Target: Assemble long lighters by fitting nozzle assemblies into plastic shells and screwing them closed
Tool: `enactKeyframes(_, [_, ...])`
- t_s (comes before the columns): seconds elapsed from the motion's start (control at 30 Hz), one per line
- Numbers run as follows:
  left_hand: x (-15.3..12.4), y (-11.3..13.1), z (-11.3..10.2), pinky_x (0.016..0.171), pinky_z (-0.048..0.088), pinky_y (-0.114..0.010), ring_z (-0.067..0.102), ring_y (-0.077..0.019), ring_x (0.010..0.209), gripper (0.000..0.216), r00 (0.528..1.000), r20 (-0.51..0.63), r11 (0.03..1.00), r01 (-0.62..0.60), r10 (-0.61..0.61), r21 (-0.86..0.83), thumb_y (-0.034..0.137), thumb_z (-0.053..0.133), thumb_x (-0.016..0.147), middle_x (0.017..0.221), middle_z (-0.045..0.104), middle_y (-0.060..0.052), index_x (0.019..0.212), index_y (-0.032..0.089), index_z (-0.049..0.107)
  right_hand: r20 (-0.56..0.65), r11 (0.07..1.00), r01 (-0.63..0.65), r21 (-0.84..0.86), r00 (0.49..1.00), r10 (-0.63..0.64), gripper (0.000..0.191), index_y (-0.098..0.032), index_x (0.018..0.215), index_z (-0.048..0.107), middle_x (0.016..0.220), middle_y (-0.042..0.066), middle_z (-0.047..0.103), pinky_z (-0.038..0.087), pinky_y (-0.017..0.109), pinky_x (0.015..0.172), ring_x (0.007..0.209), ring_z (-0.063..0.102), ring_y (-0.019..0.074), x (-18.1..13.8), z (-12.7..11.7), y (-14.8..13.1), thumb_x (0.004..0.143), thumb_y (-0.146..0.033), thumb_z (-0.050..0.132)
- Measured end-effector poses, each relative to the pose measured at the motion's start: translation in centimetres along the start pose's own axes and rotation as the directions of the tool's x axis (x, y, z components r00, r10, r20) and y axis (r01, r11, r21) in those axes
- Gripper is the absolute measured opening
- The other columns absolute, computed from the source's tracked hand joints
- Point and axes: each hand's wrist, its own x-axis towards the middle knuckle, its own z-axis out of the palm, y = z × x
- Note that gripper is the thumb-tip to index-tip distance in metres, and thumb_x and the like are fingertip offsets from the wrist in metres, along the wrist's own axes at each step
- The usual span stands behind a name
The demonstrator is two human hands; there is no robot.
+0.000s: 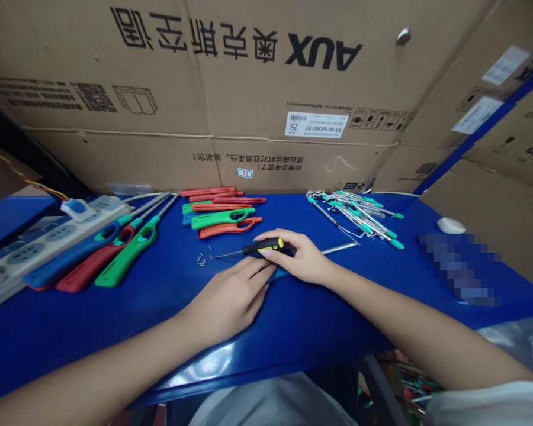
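Note:
My right hand (304,260) is closed around the black and yellow handle of a screwdriver (266,245). Its thin shaft points left, the tip near several small screws (201,259) on the table. My left hand (233,296) is closed over a blue lighter (282,273), which the hands mostly hide. A metal tube (340,248) sticks out to the right beyond my right hand and seems to belong to this lighter. Just behind the hands lie red, orange and green lighter handle shells (222,219).
Three lighters with long tubes, blue, red and green (127,254), lean by a white power strip (48,242) at left. Metal lighter tubes with teal ends (359,213) are piled back right. A white object (450,225) lies far right. Cardboard (249,89) walls the blue table's back.

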Motion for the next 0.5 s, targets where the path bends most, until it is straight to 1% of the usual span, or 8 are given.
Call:
enactKeyframes(0.1, [0.0, -0.1, 0.0, 0.109, 0.054, -0.047, 0.059, -0.0294, 0.13, 0.046, 1.0, -0.006, 0.999, -0.005, 0.005, -0.045, 0.013, 0.048, 0.098, 0.138, 0.063, -0.015, 0.143, 0.013, 0.054, 0.029, 1.0, 0.006, 0.011, 1.0, -0.006, 0.027, -0.021, 0.116, 0.073, 0.117, 0.007, 0.074, 0.05, 0.036, 0.104, 0.11, 0.069, 0.0194, 0.0, 0.0, -0.1, 0.092, -0.031, 0.068])
enactKeyframes(0.17, [0.0, -0.1, 0.0, 0.109, 0.054, -0.047, 0.059, -0.0288, 0.13, 0.046, 1.0, -0.018, 0.997, -0.007, 0.005, -0.083, 0.012, 0.049, 0.097, 0.137, 0.063, -0.015, 0.142, 0.014, 0.055, 0.027, 1.0, 0.005, 0.019, 1.0, -0.006, 0.027, -0.021, 0.116, 0.073, 0.117, 0.007, 0.074, 0.05, 0.036, 0.104, 0.11, 0.068, 0.0194, 0.0, 0.0, -0.1, 0.091, -0.031, 0.069])
enactKeyframes(0.23, [0.1, -0.3, 0.1, 0.109, 0.054, -0.046, 0.061, -0.028, 0.128, 0.043, 0.999, -0.033, 0.992, 0.002, -0.006, -0.127, 0.013, 0.05, 0.097, 0.135, 0.065, -0.015, 0.139, 0.015, 0.058, -0.021, 0.998, -0.015, 0.068, 1.0, 0.017, 0.026, -0.021, 0.113, 0.073, 0.115, 0.006, 0.075, 0.051, 0.035, 0.1, 0.107, 0.068, 0.0188, 0.0, -0.1, -0.2, 0.09, -0.032, 0.07])
enactKeyframes(0.3, [0.1, -0.6, 0.1, 0.107, 0.056, -0.044, 0.063, -0.0264, 0.123, 0.039, 0.999, -0.039, 0.985, 0.009, -0.016, -0.174, 0.015, 0.051, 0.098, 0.13, 0.068, -0.014, 0.136, 0.016, 0.061, -0.103, 0.986, -0.06, 0.154, 0.992, 0.076, 0.025, -0.021, 0.109, 0.074, 0.106, 0.005, 0.076, 0.054, 0.033, 0.089, 0.093, 0.069, 0.0167, 0.2, -0.4, -0.3, 0.088, -0.035, 0.071])
enactKeyframes(0.33, [0.2, -0.8, 0.2, 0.106, 0.056, -0.043, 0.065, -0.0253, 0.121, 0.037, 0.999, -0.042, 0.98, 0.011, -0.02, -0.2, 0.016, 0.051, 0.099, 0.128, 0.069, -0.013, 0.134, 0.016, 0.062, -0.155, 0.975, -0.083, 0.205, 0.981, 0.116, 0.025, -0.021, 0.106, 0.074, 0.098, 0.004, 0.076, 0.055, 0.031, 0.082, 0.083, 0.068, 0.0149, 0.3, -0.6, -0.3, 0.087, -0.036, 0.072])
enactKeyframes(0.4, [0.3, -1.2, 0.5, 0.105, 0.057, -0.04, 0.067, -0.0233, 0.119, 0.035, 0.998, -0.056, 0.967, 0.007, -0.023, -0.255, 0.02, 0.053, 0.101, 0.127, 0.07, -0.012, 0.134, 0.017, 0.062, -0.274, 0.943, -0.103, 0.315, 0.942, 0.195, 0.024, -0.019, 0.098, 0.075, 0.08, 0.001, 0.072, 0.051, 0.027, 0.066, 0.066, 0.061, 0.0115, 0.6, -1.2, -0.4, 0.086, -0.039, 0.071])
enactKeyframes(0.5, [0.6, -1.6, 0.9, 0.106, 0.056, -0.037, 0.067, -0.0218, 0.121, 0.037, 0.996, -0.083, 0.942, -0.006, -0.023, -0.335, 0.024, 0.058, 0.1, 0.13, 0.07, -0.012, 0.136, 0.016, 0.062, -0.417, 0.867, -0.055, 0.494, 0.861, 0.292, 0.02, -0.017, 0.084, 0.072, 0.064, -0.002, 0.062, 0.042, 0.024, 0.054, 0.055, 0.054, 0.0096, 1.0, -2.3, -0.5, 0.083, -0.037, 0.069])
